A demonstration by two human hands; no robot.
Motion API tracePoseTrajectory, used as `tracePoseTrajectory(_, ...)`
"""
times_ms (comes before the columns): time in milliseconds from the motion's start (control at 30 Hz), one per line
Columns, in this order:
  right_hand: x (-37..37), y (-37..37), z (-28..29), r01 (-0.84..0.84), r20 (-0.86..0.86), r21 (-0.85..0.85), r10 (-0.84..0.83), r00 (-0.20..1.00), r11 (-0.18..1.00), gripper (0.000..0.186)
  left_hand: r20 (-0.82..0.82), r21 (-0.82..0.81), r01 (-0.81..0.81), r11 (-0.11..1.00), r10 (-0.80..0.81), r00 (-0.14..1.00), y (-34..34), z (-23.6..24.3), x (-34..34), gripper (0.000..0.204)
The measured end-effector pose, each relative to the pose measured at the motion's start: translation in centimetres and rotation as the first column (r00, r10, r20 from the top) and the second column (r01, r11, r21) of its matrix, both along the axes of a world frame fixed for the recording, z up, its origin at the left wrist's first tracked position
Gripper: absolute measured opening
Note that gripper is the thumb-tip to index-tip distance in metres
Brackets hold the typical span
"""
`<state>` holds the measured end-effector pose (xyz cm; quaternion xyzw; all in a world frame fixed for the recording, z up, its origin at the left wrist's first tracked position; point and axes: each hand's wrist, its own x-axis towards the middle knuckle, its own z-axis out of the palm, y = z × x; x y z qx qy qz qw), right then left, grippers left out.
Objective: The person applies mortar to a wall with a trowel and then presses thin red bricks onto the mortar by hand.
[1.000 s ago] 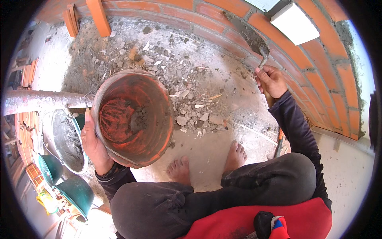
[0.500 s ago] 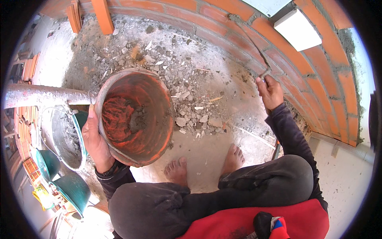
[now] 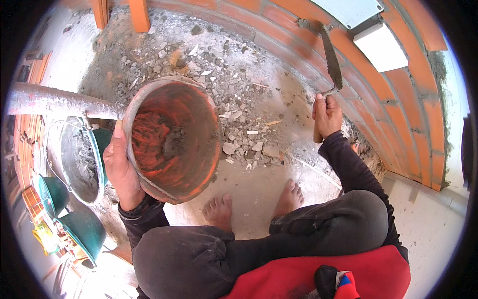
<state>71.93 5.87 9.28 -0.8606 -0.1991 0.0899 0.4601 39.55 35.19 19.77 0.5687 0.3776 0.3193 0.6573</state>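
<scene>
My left hand (image 3: 122,169) grips the rim of an orange bucket (image 3: 201,149), tilted so its inside shows. Grey mortar (image 3: 175,142) is smeared over its bottom and walls. On the right, my right hand (image 3: 328,117) is closed round the wooden handle of a trowel (image 3: 332,62). Its blade stands up close in front of the brick wall (image 3: 358,70), seen nearly edge-on. Near the blade's tip, a dab of wet mortar (image 3: 304,23) sits on the wall.
Broken rubble (image 3: 239,144) covers the floor between the bucket and the wall. At left, a round pole (image 3: 59,99) runs toward the bucket, above a pail of mortar (image 3: 79,159) and green tubs (image 3: 82,231). A white box (image 3: 381,47) is set in the wall.
The trowel has turned so more of its blade face shows, and my right hand has come slightly left and down. The bucket has shifted a little to the right in view.
</scene>
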Motion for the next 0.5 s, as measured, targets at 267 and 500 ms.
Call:
tracePoseTrajectory(267, 3.4, 1.5, 1.2, -0.136, 0.127, -0.228, 0.168, 0.978, 0.964, 0.038, 0.059, -0.03, 0.011, 0.999, -0.01, 0.998, 0.6, -0.5, 0.0, 0.041)
tracePoseTrajectory(500, 0.6, 1.1, 2.5, -0.017, 0.091, -0.181, 0.034, 0.995, 0.983, 0.04, 0.077, -0.074, -0.008, 0.997, 0.014, 0.997, 0.3, -0.2, -0.4, 0.038)
